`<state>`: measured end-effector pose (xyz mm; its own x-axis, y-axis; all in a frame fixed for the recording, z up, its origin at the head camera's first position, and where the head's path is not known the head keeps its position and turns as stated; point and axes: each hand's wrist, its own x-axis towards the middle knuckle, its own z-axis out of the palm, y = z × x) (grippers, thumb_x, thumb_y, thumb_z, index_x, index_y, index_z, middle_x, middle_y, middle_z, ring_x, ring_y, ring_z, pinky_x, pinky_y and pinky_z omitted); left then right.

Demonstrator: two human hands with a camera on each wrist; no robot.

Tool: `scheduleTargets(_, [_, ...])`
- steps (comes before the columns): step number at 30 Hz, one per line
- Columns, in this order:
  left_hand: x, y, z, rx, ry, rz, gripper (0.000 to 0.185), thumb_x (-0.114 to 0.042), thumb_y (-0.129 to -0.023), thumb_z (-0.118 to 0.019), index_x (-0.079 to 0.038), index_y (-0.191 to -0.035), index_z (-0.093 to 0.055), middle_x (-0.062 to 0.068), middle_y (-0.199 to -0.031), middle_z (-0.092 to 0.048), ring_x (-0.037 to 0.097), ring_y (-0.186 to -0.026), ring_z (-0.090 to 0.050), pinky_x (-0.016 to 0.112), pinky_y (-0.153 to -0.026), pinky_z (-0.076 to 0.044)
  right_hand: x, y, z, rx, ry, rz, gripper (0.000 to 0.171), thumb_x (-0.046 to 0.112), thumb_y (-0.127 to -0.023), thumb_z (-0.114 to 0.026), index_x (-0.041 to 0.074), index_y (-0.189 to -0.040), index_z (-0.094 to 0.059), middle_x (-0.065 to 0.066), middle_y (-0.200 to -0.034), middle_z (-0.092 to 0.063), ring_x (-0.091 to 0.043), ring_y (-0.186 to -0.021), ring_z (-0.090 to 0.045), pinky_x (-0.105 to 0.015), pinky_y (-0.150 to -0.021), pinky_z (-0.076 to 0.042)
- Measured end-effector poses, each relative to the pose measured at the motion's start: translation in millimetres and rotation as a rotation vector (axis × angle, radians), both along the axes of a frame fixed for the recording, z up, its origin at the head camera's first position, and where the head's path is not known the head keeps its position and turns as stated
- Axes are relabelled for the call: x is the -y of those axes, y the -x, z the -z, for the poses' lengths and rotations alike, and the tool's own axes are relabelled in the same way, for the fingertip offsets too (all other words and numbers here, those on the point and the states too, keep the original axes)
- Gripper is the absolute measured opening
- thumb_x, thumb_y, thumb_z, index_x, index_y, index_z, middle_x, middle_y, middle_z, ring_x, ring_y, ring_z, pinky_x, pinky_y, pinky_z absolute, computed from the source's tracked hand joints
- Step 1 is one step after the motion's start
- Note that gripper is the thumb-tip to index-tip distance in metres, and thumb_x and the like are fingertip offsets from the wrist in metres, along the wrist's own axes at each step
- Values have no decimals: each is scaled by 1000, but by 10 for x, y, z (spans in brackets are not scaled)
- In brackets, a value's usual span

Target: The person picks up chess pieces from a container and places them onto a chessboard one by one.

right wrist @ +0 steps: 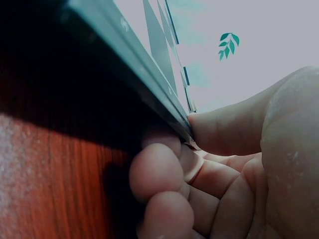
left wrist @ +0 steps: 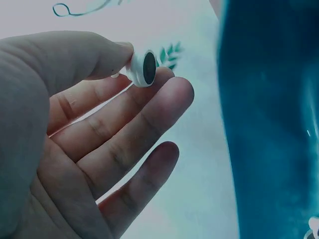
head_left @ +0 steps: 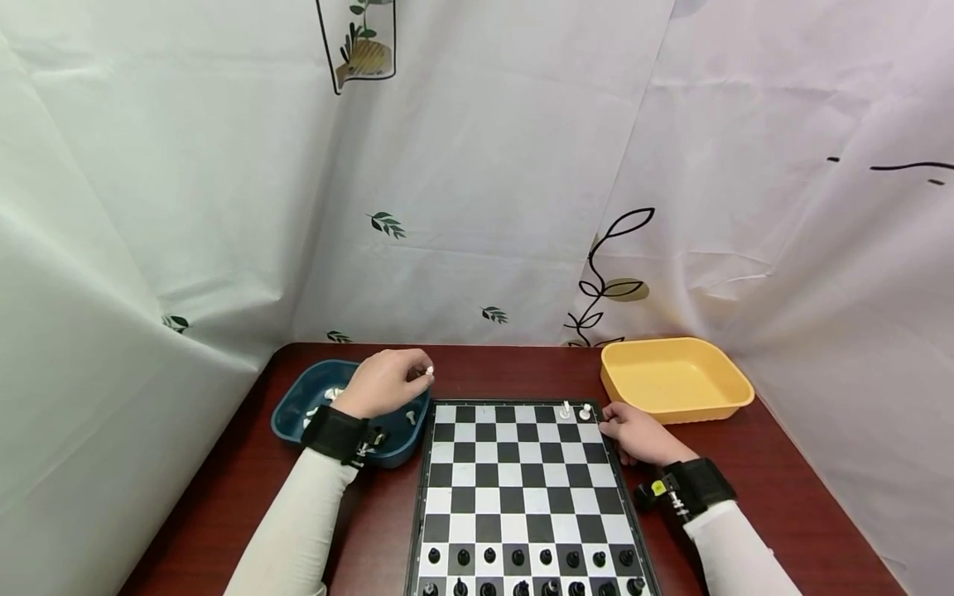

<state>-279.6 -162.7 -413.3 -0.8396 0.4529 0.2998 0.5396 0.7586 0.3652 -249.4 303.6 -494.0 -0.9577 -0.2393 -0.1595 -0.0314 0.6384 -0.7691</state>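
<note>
My left hand is raised over the right side of a blue bin. Between thumb and fingers it pinches a white chess piece, whose dark round base shows in the left wrist view. More white pieces lie loose in the bin. With thumb on top and fingers underneath, my right hand holds the chessboard by its far right edge; the right wrist view shows the board's dark rim there. Two white chess pieces stand in the far right corner squares.
Several black chess pieces stand in two rows along the near side of the board. A yellow tray sits at the back right, just beyond my right hand. Behind the reddish-brown table hangs a white patterned cloth.
</note>
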Motion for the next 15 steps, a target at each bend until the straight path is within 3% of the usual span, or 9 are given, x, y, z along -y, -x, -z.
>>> scheduleTargets(6, [-154,-43,-50,0,-30,67,7,-22,-105,-79,-19,-111,-79,-9,-97,-77,11,-90,-72,40,-81,-59,-42,-1,26,-14,20,-32,19,17,-110,-62,-1,-115,-58,-6,-66,-60,-23,-50,-62,-38,-49,-52])
scheduleTargets(15, [-406,-6,-40,-38,-37,118,6,-23,-106,-77,-20,-111,-79,-10,-98,-77,10,-92,-73,38,-82,-59,-68,33,46,-26,50,-63,25,23,-110,-65,-1,-117,-58,-6,-68,-61,-23,-51,-63,-38,-49,-53])
